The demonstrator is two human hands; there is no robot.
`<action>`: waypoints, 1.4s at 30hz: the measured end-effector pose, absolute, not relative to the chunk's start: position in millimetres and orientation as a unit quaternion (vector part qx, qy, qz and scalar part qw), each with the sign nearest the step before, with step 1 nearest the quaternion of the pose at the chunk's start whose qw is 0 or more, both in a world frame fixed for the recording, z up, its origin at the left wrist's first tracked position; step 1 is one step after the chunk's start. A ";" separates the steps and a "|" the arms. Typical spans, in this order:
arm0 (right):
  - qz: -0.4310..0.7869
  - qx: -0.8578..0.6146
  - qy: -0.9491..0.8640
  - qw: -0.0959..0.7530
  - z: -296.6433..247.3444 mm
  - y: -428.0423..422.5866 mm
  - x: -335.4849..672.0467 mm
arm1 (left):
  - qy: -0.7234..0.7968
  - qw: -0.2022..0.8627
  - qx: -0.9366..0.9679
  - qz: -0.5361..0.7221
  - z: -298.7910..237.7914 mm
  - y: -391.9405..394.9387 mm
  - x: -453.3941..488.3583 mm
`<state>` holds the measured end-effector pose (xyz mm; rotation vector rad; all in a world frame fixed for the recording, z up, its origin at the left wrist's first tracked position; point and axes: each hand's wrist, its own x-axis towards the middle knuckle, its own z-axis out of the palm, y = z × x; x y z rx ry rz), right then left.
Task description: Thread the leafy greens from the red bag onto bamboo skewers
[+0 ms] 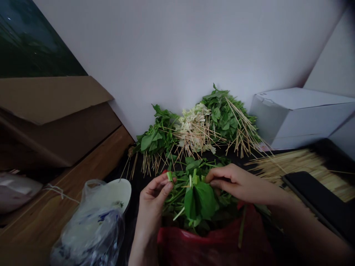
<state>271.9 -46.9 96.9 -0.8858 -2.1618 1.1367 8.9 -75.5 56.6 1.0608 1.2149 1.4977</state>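
The left hand pinches one green stem piece. The right hand curls against one bunch of leafy greens, its grip unclear, above one red bag. Three skewered heaps lie behind.

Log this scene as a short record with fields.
Left hand: pinches a green stem piece
Right hand: fingers among the leafy greens
Greens resting in: red plastic bag
Behind: skewered greens against the wall
Right side: loose bamboo skewers, black phone or tablet, white box
Left side: white plate in clear plastic bag
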 end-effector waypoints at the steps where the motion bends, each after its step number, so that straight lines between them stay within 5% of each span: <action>1: 0.420 -0.332 -0.801 0.266 95.7 -47.3 270.4 | 0.491 0.457 0.425 0.608 56.8 -76.1 10.1; 28: 0.371 -0.370 -0.808 0.268 84.9 -54.3 255.0 | 0.528 0.347 0.531 0.565 69.4 -84.6 27.2; 42: 0.342 -0.347 -0.830 0.272 79.4 -48.7 252.8 | 0.543 0.419 0.590 0.426 74.8 -82.0 15.3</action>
